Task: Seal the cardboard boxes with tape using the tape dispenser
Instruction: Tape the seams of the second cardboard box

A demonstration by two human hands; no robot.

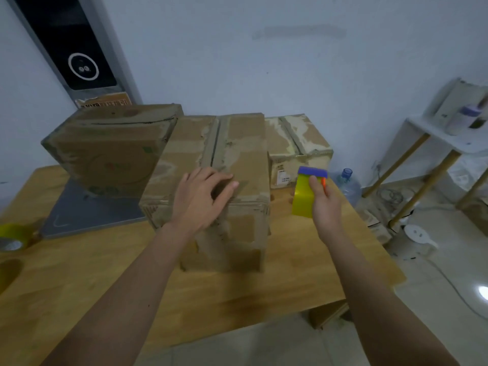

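Three worn cardboard boxes stand on a wooden table point(87, 273). The middle box point(237, 143) is nearest me, its top flaps closed with a seam running away from me. My left hand point(203, 196) rests flat on the near end of its top, fingers spread over the seam. My right hand point(326, 204) holds a tape dispenser point(303, 196) with yellow tape and a purple top, in the air just right of that box. A tilted box point(111, 151) sits at the left, and a smaller box point(298, 143) stands behind at the right.
A grey flat slab point(87, 215) lies under the left box. Spare yellow tape rolls point(13, 237) sit at the table's left edge. Right of the table are a water jug point(346, 183), a white shelf point(435, 138) and cables on the floor.
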